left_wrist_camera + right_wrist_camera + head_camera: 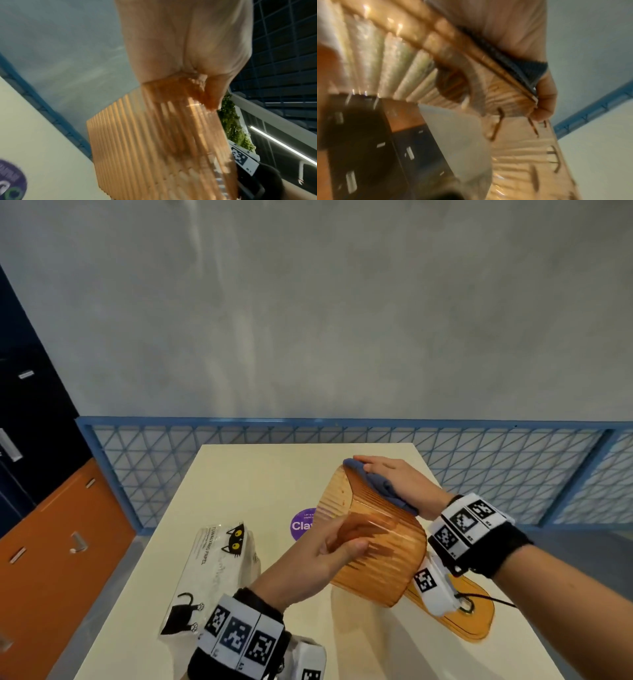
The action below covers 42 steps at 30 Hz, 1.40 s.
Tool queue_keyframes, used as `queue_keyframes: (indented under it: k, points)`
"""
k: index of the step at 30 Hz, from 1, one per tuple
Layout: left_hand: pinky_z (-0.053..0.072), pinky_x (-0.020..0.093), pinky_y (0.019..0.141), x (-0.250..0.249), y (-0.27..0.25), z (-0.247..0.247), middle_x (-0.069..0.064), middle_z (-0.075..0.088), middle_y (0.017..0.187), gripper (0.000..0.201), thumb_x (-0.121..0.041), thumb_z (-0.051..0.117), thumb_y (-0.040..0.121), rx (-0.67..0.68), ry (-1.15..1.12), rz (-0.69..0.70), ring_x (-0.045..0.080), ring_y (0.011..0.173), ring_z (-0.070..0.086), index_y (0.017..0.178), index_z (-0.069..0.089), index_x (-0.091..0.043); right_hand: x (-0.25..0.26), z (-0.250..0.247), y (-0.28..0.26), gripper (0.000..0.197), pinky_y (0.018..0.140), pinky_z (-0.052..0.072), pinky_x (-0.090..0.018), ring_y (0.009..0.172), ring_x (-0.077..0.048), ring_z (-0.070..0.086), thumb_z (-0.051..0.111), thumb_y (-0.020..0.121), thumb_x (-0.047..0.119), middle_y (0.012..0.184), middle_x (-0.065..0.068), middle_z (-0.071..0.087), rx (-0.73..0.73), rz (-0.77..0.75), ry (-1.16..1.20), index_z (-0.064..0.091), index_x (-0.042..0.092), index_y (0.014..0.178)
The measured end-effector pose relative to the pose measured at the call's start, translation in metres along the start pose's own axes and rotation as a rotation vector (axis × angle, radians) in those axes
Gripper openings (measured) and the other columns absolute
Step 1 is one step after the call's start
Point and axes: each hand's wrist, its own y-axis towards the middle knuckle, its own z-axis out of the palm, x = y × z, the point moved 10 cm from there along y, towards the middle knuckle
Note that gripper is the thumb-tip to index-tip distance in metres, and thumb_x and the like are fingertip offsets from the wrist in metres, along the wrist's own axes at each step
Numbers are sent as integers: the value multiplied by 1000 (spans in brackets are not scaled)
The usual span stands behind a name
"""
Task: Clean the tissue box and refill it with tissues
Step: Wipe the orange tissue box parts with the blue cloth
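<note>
The orange see-through ribbed tissue box (376, 529) is held tilted above the cream table (257, 474), its open side turned toward me. My left hand (329, 549) grips its near rim, thumb outside and fingers inside, showing through the plastic (154, 142). On the box's far outer wall my right hand (387, 470) lies flat, pressing a blue cloth (390, 491) against it. In the right wrist view the cloth (527, 73) sits between palm and wall. The box's orange lid (476, 621) lies on the table below my right wrist. A cat-printed tissue pack (212, 573) lies on the left.
A purple round sticker (301, 523) is on the table behind the box. A blue mesh fence (171, 453) runs behind the table's far edge. Orange and dark cabinets (51, 542) stand to the left. A black cable trails from the right wrist camera.
</note>
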Motion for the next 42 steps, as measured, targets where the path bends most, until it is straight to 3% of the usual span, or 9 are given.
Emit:
queue_keyframes:
  k: [3,7,10,12,17,23,29,37,42]
  points:
    - [48,29,97,20,-2,-3,-8,67,113,40,-40,60,77,-62,-80,-76,10,109,61,115,59,-28,2,15,-8,33,94,35,-10,121,-13,48,39,99,12,136,-5,53,23,-3,29,57,9,127]
    - [54,22,79,44,-3,-12,-4,73,102,44,-27,63,76,-186,-405,-136,11,94,69,119,59,-18,26,18,-19,35,109,32,-29,128,-20,39,45,96,24,140,6,47,-146,-137,-230,57,23,129]
    - [57,23,66,44,-4,-31,5,74,94,35,-6,47,89,-282,-574,-79,14,80,71,123,56,-9,64,35,-51,46,99,39,-43,126,-28,33,37,91,45,147,8,38,-197,-317,-512,50,30,133]
    - [59,27,65,42,-8,-36,6,73,97,37,-4,41,93,-275,-550,-70,15,79,71,126,52,-16,80,55,-73,51,87,45,-50,127,-33,36,33,88,52,149,6,39,-202,-376,-723,47,32,133]
    - [58,42,82,49,-15,-45,14,64,123,39,-12,44,96,-293,-394,-119,27,102,68,134,43,-19,72,65,-59,49,97,31,-70,130,-33,46,28,92,47,150,5,38,-143,-305,-923,38,36,139]
    - [60,36,75,53,-23,-46,8,71,111,33,-6,42,96,-305,-298,-140,25,100,70,127,47,-17,71,38,-18,50,109,31,-47,129,-24,42,20,98,43,148,6,37,-117,-269,-592,29,31,145]
    - [59,34,78,51,-19,-62,5,67,114,32,-8,41,98,-373,-127,-117,24,101,68,125,47,-25,75,68,-50,56,114,18,-54,140,-32,23,20,96,44,156,-2,18,-166,-405,-757,14,28,149]
    - [54,25,78,56,-16,-51,5,68,116,30,-5,38,99,-224,171,-148,20,104,67,126,45,-17,65,21,25,39,106,31,-23,130,-17,45,27,104,21,141,-1,48,132,-226,-359,39,21,141]
    - [54,27,76,50,-20,-58,1,71,105,33,1,38,98,-248,209,-147,14,92,71,123,45,-20,68,32,-31,50,104,17,-9,133,-3,27,27,101,35,148,9,26,21,-275,-147,18,23,149]
